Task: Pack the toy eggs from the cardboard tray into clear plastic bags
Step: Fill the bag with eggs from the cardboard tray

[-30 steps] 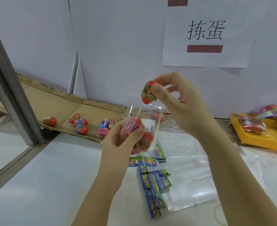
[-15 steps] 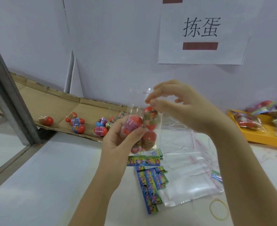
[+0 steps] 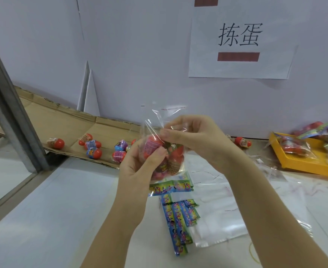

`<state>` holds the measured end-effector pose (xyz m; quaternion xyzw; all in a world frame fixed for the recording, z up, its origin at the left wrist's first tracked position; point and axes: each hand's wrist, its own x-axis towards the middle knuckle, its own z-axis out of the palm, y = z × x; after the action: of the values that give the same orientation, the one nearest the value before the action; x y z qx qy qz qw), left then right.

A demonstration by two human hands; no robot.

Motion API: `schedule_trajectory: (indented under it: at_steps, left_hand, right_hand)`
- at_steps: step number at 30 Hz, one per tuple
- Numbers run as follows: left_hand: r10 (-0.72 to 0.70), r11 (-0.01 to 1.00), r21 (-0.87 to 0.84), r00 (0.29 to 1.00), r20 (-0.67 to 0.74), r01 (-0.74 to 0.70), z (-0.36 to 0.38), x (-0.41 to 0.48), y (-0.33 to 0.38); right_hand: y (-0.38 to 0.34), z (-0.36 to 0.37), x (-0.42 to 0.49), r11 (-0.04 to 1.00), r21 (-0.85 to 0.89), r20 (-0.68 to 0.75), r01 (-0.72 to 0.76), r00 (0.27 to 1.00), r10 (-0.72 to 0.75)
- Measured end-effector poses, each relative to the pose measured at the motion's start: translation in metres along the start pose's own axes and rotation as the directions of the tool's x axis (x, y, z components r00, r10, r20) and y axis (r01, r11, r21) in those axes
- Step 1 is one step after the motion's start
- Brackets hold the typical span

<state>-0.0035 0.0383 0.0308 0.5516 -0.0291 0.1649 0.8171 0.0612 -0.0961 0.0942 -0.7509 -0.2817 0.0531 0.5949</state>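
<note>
A clear plastic bag with several red toy eggs inside is held up above the white table. My left hand grips the bag's filled lower part from the left. My right hand pinches the bag's upper film just above the eggs. Several loose toy eggs in colourful wrappers lie on the flattened cardboard tray at the left, behind my left hand.
A stack of flat clear bags and colourful label strips lie on the table below my hands. A yellow tray with packed bags stands at the right. One egg lies by the wall. A metal post rises at the left.
My right hand dropped the egg it held into the bag, then came down and pinched the bag's top. My left hand has kept hold of the bag.
</note>
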Motion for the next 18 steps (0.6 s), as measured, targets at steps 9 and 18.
schedule_trajectory:
  at_steps: [9,18]
  left_hand:
    - [0.011,0.998,-0.066,0.995,-0.097,-0.017,-0.003,0.003,0.000]
    - [0.028,0.996,-0.088,0.997,-0.068,-0.034,-0.008,0.007,-0.001]
  right_hand:
    - [0.001,0.014,0.001,0.993,-0.028,-0.101,0.116,0.988,-0.118]
    - [0.009,0.010,0.003,0.999,-0.013,-0.096,0.036,0.995,-0.037]
